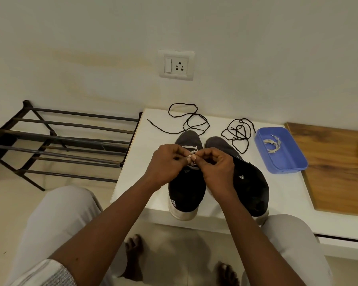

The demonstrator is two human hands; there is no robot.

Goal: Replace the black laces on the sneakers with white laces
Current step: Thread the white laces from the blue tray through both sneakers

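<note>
As they meet, left hand (166, 162) and right hand (217, 164) seemingly pinch the white lace (190, 146).

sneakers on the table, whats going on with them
A person is threading a white lace into one sneaker, pinching it with the fingers of both left hand and right hand. The other sneaker shows no lace. Both black laces lie loose on the table behind, and a second white lace waits in the blue tray.
</note>
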